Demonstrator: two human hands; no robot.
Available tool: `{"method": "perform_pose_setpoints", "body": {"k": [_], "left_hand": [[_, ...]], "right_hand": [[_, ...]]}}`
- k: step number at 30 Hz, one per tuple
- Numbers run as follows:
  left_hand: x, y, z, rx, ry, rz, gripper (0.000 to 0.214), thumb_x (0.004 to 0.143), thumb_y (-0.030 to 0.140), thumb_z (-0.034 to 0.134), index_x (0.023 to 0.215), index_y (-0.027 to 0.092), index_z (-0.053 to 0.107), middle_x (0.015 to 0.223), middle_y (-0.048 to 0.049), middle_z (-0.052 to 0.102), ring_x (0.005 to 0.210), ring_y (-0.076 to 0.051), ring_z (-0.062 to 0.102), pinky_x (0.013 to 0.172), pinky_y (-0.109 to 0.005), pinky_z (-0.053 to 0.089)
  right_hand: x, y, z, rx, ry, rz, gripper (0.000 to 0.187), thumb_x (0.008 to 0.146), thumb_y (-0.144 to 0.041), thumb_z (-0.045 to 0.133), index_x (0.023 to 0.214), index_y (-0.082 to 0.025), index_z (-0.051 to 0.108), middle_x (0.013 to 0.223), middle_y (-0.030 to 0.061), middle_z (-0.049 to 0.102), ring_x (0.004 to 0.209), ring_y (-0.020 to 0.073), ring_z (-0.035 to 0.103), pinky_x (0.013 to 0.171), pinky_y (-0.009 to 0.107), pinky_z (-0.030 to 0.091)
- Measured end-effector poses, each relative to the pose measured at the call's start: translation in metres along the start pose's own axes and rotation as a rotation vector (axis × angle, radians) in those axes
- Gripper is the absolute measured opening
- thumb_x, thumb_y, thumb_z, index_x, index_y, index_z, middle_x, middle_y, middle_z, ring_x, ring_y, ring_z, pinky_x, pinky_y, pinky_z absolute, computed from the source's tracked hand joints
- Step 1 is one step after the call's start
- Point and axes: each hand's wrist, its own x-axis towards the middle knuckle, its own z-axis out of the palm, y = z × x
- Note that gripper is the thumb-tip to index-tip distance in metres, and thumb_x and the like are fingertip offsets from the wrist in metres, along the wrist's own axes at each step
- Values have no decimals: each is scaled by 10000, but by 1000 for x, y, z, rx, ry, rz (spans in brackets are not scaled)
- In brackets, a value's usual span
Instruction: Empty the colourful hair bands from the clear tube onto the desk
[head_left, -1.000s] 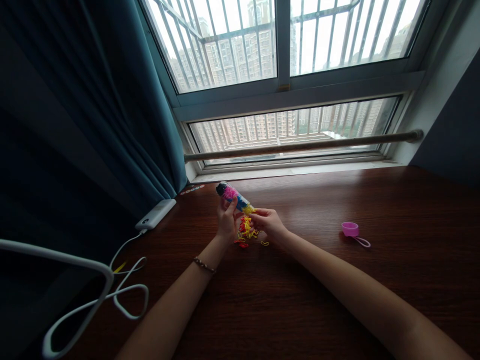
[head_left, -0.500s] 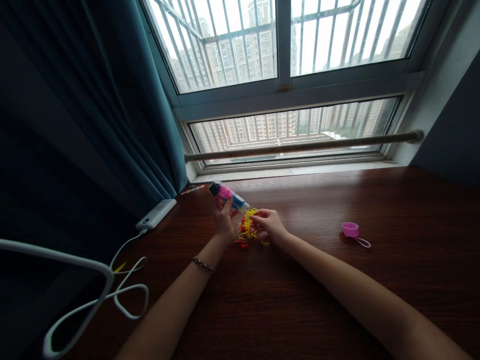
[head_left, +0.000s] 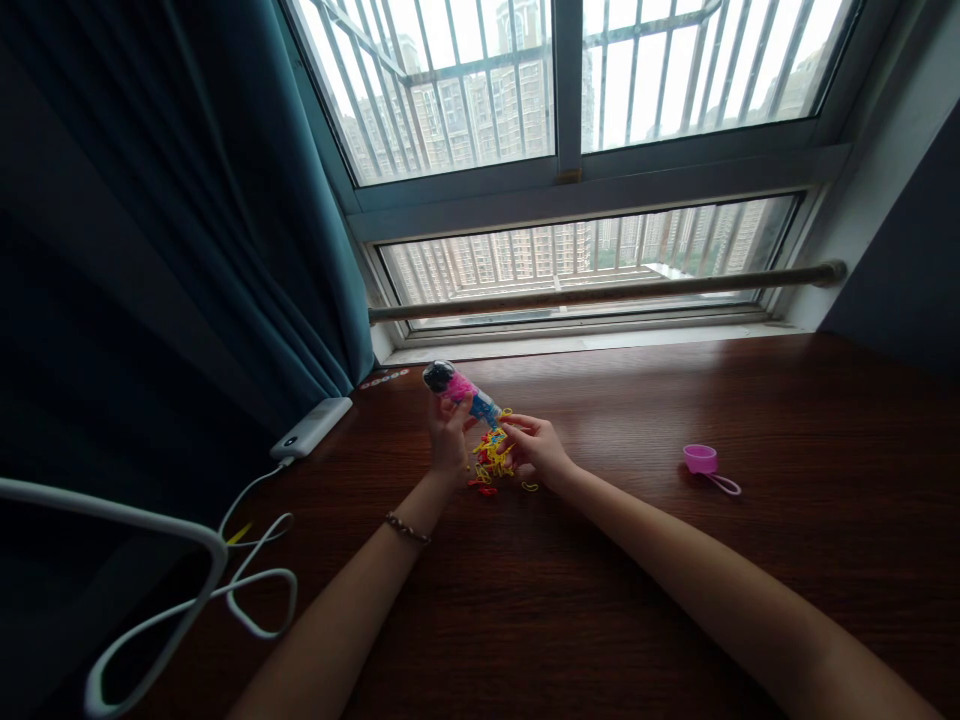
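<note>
My left hand (head_left: 450,435) is wrapped round a clear bottle (head_left: 461,390) filled with small rubber bands in black, pink and blue layers. The bottle is tilted, its mouth pointing down to the right. At that mouth, the fingertips of my right hand (head_left: 536,445) are pinched together on yellow rubber bands; the fingers partly hide the opening. Under the mouth, a loose heap of yellow and red rubber bands (head_left: 491,460) lies on the brown wooden table (head_left: 600,580). One yellow band (head_left: 530,487) lies apart, close below my right hand.
A pink cap with a loop (head_left: 701,459) sits on the table to the right. At the left, a white power bank (head_left: 311,428) with a white cable (head_left: 259,575) lies by the blue curtain (head_left: 300,250). A window with a rail (head_left: 600,295) stands behind the table.
The bottle has shifted slightly to the right and its mouth has come up against my right fingertips. Blue bands show nearer the mouth. My right hand has barely moved.
</note>
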Motion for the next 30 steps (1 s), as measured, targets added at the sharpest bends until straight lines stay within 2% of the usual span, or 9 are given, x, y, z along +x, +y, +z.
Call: {"method": "perform_pose_setpoints", "body": {"k": [4,10,16,19,23,30], "left_hand": [[-1,2,2,-31,-13,25,316,629,296,687,914,227,570,786,13,594,672,-117,592,551,-208,469],[-2,4,4,-44,-34,67,323,594,239,710,884,225,570,773,24,601,672,-110,590,561,-206,457],[-3,3,3,-10,-85,105,325,607,217,702,907,230,578,765,22,598,678,-98,568,595,-191,442],[-3,3,3,1,-80,100,352,598,200,709,921,233,573,746,29,592,668,-93,560,589,-185,436],[-3,6,6,-29,-95,-29,395,591,231,716,953,248,560,819,16,609,683,-108,582,561,-196,443],[-4,7,9,-95,-120,-115,394,581,255,733,932,243,555,843,16,608,659,-105,588,539,-192,460]], "right_hand": [[0,1,1,47,-24,9,463,686,-442,618,1024,-133,554,606,15,650,393,99,557,358,172,384],[2,4,-1,11,62,18,353,648,-450,639,783,-129,581,553,2,625,383,90,543,343,171,388],[4,6,-4,-19,110,15,307,612,-402,685,682,-136,550,525,-6,604,401,92,548,355,171,397],[6,9,-4,-27,129,-1,328,586,-393,707,686,-148,513,521,-9,603,406,108,557,350,178,394],[6,9,-5,-9,130,-13,364,565,-380,720,741,-167,484,545,-16,613,413,127,570,346,189,398],[3,5,-4,37,91,7,348,615,-336,701,868,-147,555,586,-10,620,425,102,562,366,173,400]]}}
